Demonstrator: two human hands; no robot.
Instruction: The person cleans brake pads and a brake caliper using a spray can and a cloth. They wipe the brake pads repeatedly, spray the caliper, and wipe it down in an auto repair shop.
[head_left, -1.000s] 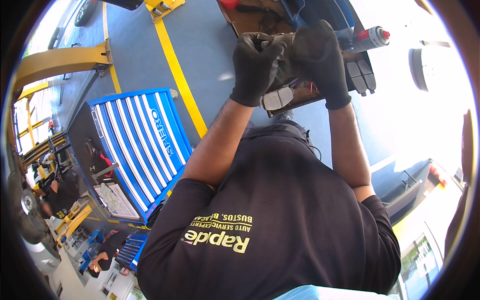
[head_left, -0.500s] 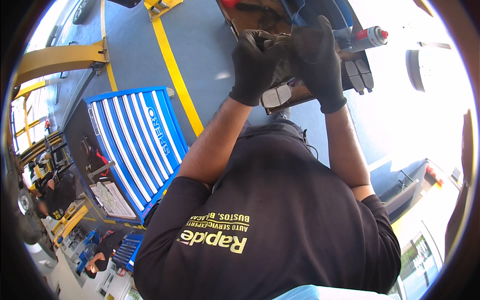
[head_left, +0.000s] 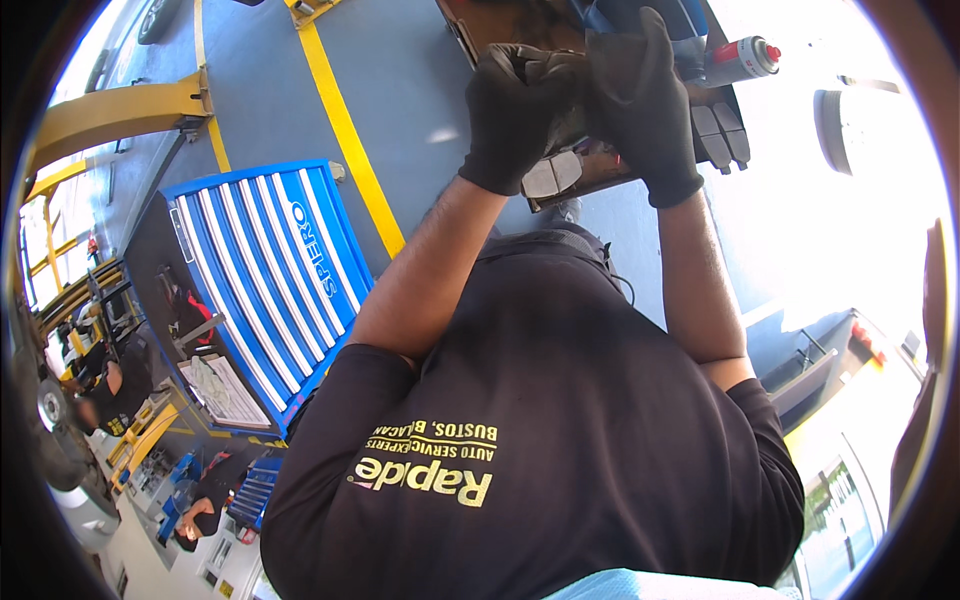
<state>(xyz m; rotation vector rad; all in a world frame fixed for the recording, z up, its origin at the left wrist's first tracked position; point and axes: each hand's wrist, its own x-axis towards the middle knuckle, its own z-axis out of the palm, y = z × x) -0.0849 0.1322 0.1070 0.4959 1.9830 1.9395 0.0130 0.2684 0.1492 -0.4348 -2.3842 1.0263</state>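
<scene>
Head view: here's my gloved left hand (head_left: pixel 515 120), fingers curled in, right up beside my gloved right hand (head_left: pixel 645 110) with a digit sticking up, and I can't tell what either grips. One pair of grey pads (head_left: pixel 541 180) sits just near of them on the brown counter (head_left: pixel 505 25), another grey pair (head_left: pixel 709 137) lies to the right, and there's a red-capped can (head_left: pixel 738 63) beyond that.
</scene>
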